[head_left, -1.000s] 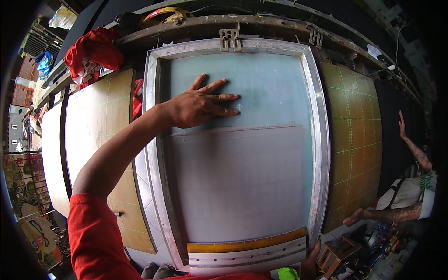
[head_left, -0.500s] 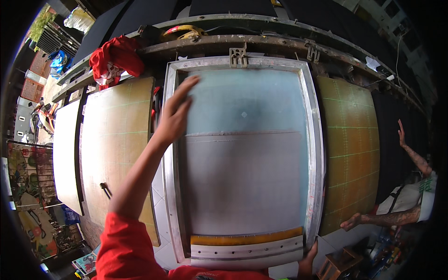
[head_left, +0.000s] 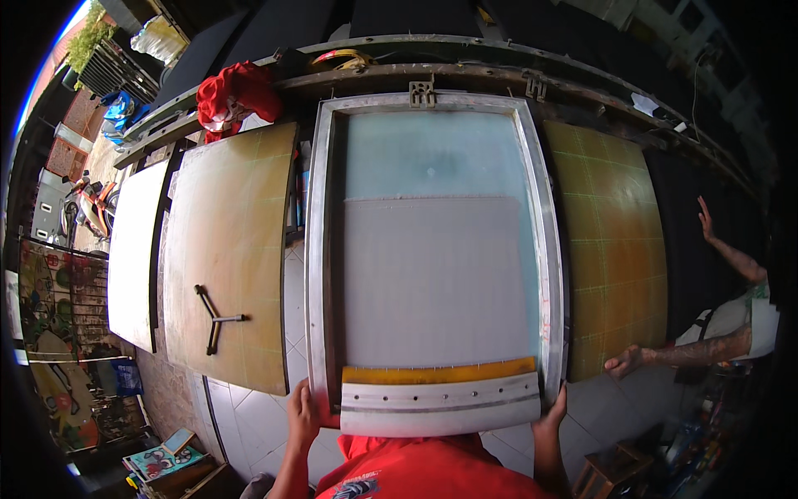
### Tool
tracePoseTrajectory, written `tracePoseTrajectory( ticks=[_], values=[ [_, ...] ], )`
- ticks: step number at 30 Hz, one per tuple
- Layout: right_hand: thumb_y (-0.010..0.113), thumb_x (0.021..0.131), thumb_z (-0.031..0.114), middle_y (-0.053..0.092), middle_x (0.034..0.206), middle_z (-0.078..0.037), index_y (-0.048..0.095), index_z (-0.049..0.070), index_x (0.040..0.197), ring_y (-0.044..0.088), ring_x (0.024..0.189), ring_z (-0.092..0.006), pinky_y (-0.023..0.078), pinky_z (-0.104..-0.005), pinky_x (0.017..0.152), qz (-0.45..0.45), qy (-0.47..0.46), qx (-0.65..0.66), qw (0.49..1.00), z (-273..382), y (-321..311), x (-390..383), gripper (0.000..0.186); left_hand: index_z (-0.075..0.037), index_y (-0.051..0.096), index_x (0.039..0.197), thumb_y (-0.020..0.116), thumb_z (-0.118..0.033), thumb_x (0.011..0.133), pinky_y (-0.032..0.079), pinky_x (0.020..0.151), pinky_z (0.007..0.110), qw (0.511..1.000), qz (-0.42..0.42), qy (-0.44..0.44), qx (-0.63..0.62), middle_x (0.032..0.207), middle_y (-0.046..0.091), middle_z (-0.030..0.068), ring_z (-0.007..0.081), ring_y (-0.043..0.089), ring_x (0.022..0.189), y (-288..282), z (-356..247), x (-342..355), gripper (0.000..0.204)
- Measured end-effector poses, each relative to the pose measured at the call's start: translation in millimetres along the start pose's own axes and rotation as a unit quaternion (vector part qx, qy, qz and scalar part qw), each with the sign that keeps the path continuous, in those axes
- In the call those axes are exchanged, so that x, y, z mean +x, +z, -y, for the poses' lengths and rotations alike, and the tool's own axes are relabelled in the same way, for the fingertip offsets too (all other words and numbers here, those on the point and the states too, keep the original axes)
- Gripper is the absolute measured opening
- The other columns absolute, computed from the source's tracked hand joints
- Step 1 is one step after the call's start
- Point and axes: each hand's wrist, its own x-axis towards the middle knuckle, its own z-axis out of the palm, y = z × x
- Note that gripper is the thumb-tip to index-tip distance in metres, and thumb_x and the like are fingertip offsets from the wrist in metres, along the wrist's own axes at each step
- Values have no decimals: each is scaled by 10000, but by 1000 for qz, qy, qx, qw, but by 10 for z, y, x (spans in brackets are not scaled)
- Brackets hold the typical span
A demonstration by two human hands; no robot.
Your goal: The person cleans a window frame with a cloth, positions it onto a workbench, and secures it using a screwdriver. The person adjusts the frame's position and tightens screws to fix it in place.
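A metal-edged printing screen (head_left: 321,249) lies in front of me, pale blue-green at its far end and grey over the rest of the mesh. My left hand (head_left: 302,412) is closed on its near left corner. At the near right corner, my right hand (head_left: 551,414) grips the frame's side, with part of its fingers hidden. Between both hands a wide squeegee (head_left: 440,403) rests across the near end, its amber blade toward the mesh and its pale holder toward my red shirt. A metal clamp (head_left: 422,95) sits at the screen's far edge.
To the left, a yellowish board (head_left: 237,241) carries a black three-armed wrench (head_left: 214,318). Another board (head_left: 615,249) with green grid lines stands right. Beyond it, another person's hand (head_left: 629,363) reaches in. Red cloth (head_left: 237,96) hangs on the far rail (head_left: 482,77).
My left hand has come back from above the screen's far left side to its near left corner. The wrench now shows fully. The view has shifted slightly.
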Motion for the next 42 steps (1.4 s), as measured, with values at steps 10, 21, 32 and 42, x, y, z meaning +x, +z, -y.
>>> tracePoseTrajectory(
  ticks=[10,21,32,42],
  values=[
    [501,904,376,523,1183,-95,490,19,1203,502,1092,-244,386,-358,938,-23,-21,13,999,-75,-59,78,466,-13,463,683,388,-211,950,346,453,283,999,-5,9,43,514,431,35,118,423,476,92,-117,21,341],
    [520,892,429,507,1171,-120,465,2,1207,507,1067,-244,417,-364,884,-75,-44,-63,994,13,-43,50,533,-11,496,1153,674,-178,750,398,921,407,841,-104,488,210,1142,525,188,361,491,1076,684,-1944,1844,471],
    [346,933,450,548,853,-64,550,-28,1106,517,756,-168,413,-293,645,-158,-70,-378,909,240,-41,-136,547,-196,248,1426,396,-587,855,79,1070,580,765,-15,449,461,1464,236,157,314,164,1372,2479,-2326,4634,708],
    [420,894,183,442,779,-5,453,30,1274,401,681,-76,376,-218,664,27,-317,-479,818,1439,1563,-31,411,-184,303,1401,393,-562,870,66,1082,542,767,-15,459,448,1423,297,169,320,194,1357,2568,-2324,4650,658]
  ],
)
